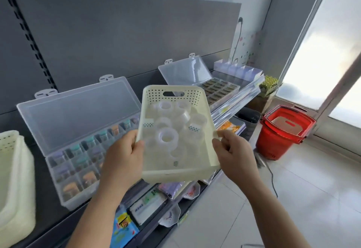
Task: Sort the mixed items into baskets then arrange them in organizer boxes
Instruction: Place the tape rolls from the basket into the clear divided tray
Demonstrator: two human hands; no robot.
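Observation:
I hold a cream perforated basket (203, 161) in the air in front of the shelf, tilted with its far end up. Several clear tape rolls (169, 137) lie loose inside it. My left hand (125, 156) grips the basket's left rim, thumb over the edge. My right hand (234, 154) pinches the right rim. Behind on the shelf stands an open clear organizer box (78, 150) with small coloured items in its compartments. A second open organizer box (220, 87) with dark items sits further right.
Stacked cream baskets (13, 179) stand at the left on the shelf. Packaged goods (148, 204) fill the lower shelf. A red shopping basket (283, 130) sits on the tiled floor at the right, near the window. A cable (272, 179) runs across the floor.

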